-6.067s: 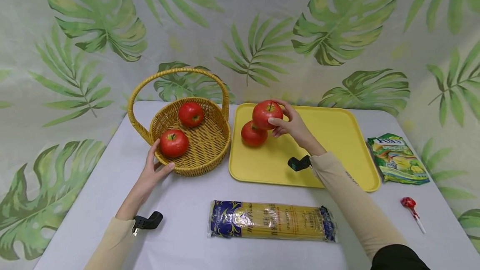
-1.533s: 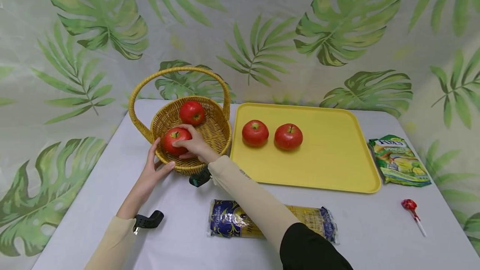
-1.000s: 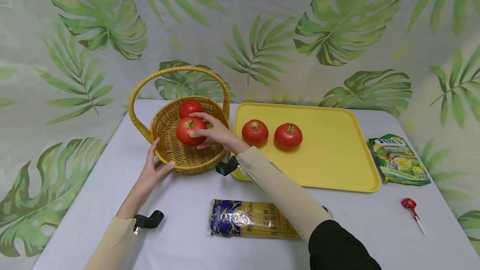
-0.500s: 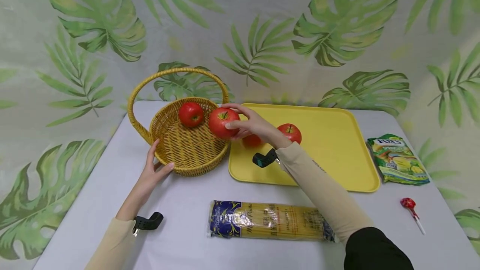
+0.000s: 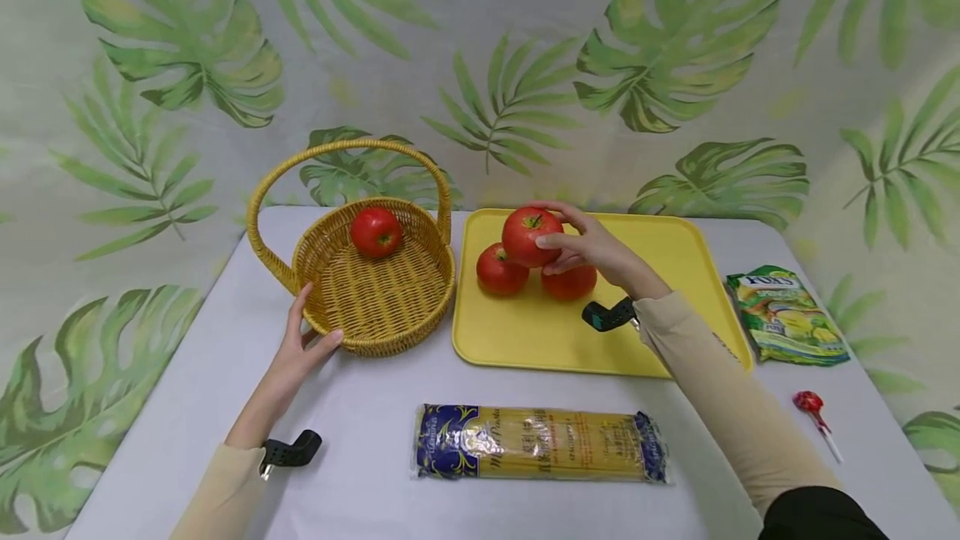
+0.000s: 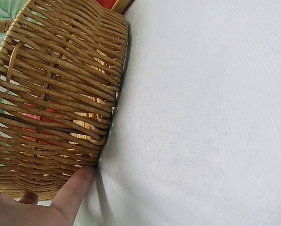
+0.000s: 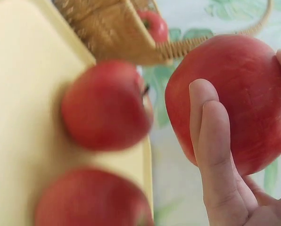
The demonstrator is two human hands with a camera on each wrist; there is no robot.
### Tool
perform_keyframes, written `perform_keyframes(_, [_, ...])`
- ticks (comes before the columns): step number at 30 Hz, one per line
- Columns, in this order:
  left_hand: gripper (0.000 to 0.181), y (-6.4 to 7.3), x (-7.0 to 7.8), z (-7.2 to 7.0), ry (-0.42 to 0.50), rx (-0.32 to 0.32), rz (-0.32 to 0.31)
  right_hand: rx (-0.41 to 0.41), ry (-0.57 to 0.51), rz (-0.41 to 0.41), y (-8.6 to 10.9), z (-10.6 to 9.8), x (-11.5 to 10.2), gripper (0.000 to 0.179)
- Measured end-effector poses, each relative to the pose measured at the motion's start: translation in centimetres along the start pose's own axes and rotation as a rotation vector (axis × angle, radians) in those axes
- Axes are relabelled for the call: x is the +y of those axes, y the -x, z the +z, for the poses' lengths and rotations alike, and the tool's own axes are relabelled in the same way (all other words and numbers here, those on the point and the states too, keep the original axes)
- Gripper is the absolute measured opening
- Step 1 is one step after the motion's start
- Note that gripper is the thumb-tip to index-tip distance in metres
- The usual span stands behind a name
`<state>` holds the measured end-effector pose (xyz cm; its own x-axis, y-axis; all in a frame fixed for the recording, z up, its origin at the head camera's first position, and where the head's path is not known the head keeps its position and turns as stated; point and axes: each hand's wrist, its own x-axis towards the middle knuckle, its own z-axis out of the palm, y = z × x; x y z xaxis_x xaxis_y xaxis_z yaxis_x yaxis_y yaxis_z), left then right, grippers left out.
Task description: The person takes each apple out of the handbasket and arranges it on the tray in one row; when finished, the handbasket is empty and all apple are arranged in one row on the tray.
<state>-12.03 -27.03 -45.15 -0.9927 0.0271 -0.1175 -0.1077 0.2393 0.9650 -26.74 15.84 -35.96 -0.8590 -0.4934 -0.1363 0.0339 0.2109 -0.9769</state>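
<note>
My right hand (image 5: 596,252) pinches a red apple (image 5: 531,237) between thumb and fingers, raised over the left part of the yellow tray (image 5: 517,344). Below it on the tray, two more apples sit side by side: one on the left (image 5: 498,272), the other (image 5: 572,284) partly covered by the hand. In the right wrist view the held apple (image 7: 235,99) shows with fingers against its side. My left hand (image 5: 296,348) grips the front left of the wicker basket (image 5: 375,302), its thumb (image 6: 79,188) low on the woven wall. One apple (image 5: 377,232) lies inside, toward the back.
A pack of spaghetti (image 5: 555,444) lies in front of the tray. To the tray's right are a green candy bag (image 5: 786,317) and, nearer, a red lollipop (image 5: 810,403). The basket's tall arched handle (image 5: 352,145) rises at the back, before a leaf-patterned cloth.
My right hand set one apple on the tray, took another out of the basket and carried it right, over the tray. My left hand has stayed on the basket.
</note>
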Motion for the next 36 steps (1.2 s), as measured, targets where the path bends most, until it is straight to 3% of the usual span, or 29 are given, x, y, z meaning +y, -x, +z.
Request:
perform_keyframes(9, [0.088,-0.1,-0.1,-0.1,-0.003,-0.011,-0.001,0.090,0.003,0.011,3.1,-4.7,1.5,0.059])
perform_keyframes(17, [0.087,-0.2,-0.1,-0.1,-0.013,-0.011,-0.006,0.168,-0.028,0.047,5.6,-7.5,2.9,0.058])
perform_keyframes(29, [0.087,-0.1,-0.2,-0.1,-0.006,-0.012,0.004,0.206,-0.018,0.111,7.7,-9.8,7.2,0.060])
perform_keyframes(36, [0.087,-0.1,-0.1,0.0,-0.004,-0.014,0.002,0.161,-0.005,0.134,8.3,-9.9,9.1,0.062])
